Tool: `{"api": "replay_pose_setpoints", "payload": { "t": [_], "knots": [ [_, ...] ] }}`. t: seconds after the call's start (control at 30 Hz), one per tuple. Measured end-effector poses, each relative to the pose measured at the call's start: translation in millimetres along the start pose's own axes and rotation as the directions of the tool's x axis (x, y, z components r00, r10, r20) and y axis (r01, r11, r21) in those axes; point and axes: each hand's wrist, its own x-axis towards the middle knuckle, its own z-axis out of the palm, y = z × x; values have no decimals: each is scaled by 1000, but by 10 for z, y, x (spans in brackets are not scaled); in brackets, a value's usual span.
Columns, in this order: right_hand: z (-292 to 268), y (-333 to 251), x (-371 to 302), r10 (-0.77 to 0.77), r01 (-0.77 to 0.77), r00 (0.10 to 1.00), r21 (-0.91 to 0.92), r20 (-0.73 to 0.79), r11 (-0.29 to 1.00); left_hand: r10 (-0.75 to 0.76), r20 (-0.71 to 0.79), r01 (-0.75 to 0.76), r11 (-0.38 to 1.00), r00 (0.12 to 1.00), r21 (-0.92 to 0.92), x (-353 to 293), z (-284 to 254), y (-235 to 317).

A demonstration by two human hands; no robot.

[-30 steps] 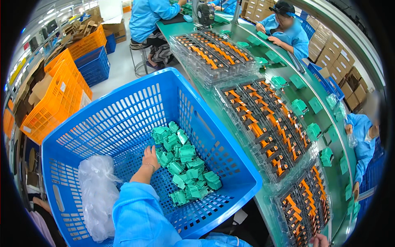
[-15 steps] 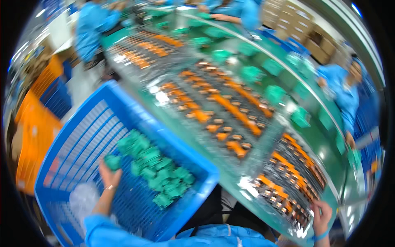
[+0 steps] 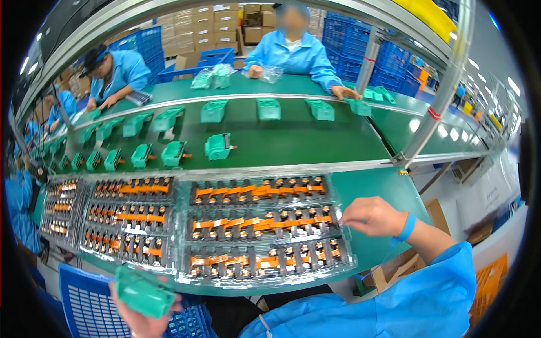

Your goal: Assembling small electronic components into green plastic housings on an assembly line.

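Note:
My left hand [image 3: 137,323] is wrapped round a green plastic housing [image 3: 145,292] at the lower left, above a blue crate [image 3: 84,298]. My right hand [image 3: 369,217], a blue band on its wrist, has its fingertips pinched together at the right rim of a clear plastic tray [image 3: 350,248]. Whether the fingers grip the rim or something small is too fine to make out. Rows of small black parts with orange strips [image 3: 262,225] fill this tray. More such clear trays [image 3: 128,219] lie to its left on the green table.
Beyond the trays runs a green conveyor belt [image 3: 293,138] carrying several green housings [image 3: 269,109]. A metal post [image 3: 420,138] stands at the right. Across the belt, one person [image 3: 293,53] touches a housing and another [image 3: 121,70] bends over the bench. Cardboard boxes [image 3: 437,217] sit right of the table.
The view has swung from the crate toward the table and belt. My left hand has lifted the green housing out of the crate. My right hand remains by the tray's edge.

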Motion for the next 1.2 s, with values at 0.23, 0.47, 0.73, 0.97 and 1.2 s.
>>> {"api": "replay_pose_setpoints", "payload": {
  "t": [0.23, 0.47, 0.73, 0.97, 1.2],
  "knots": [
    [53, 32, -273, -151, 154, 956, 6, 250, 988, -402, 82, 400, 916, 912, 33, 821, 686, -937],
    [62, 129, -105, -240, 277, 846, -9, 476, 961, -417, 154, 365, 888, 896, 281, 976, 622, -1158],
    [21, 222, 150, -330, 215, 841, 295, 429, 931, -358, 253, 252, 894, 899, 370, 886, 610, -1091],
    [231, 43, 463, 355, -420, 883, 855, 307, 305, -171, 41, 128, 854, 984, 504, 965, 614, -1031],
    [340, -377, 1010, 258, -87, 959, 743, -118, 663, -127, 58, 87, 886, 990, 454, 995, 608, -969]
  ]
}}
